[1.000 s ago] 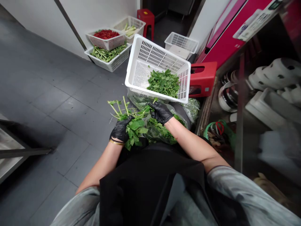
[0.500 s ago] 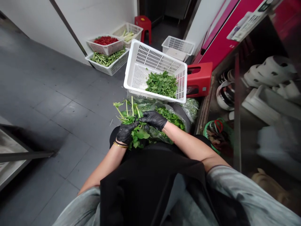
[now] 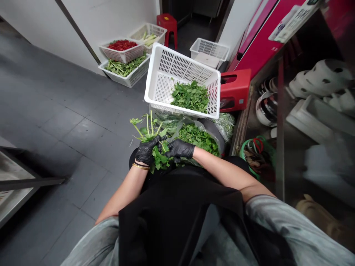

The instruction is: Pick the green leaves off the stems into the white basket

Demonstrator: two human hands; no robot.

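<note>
Leafy green stalks (image 3: 151, 138) gripped by two black-gloved hands above the lap.
Left hand (image 3: 146, 151) is closed around the bunch, cut stems fanning upward; right hand (image 3: 179, 149) pinches the leaves beside it, fingers curled. Since the earlier frame the right hand has drawn back from the white basket (image 3: 166, 66) to meet the left. Leaves look fresh, stems pale.

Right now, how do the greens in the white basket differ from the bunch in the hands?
The greens in the white basket are loose leaves in a low pile; the bunch keeps long pale stems that fan upward. The pile lies untouched against the basket's right wall; the bunch is gripped by the left hand, with the right hand touching its leaves. Both are the same bright green.
</note>
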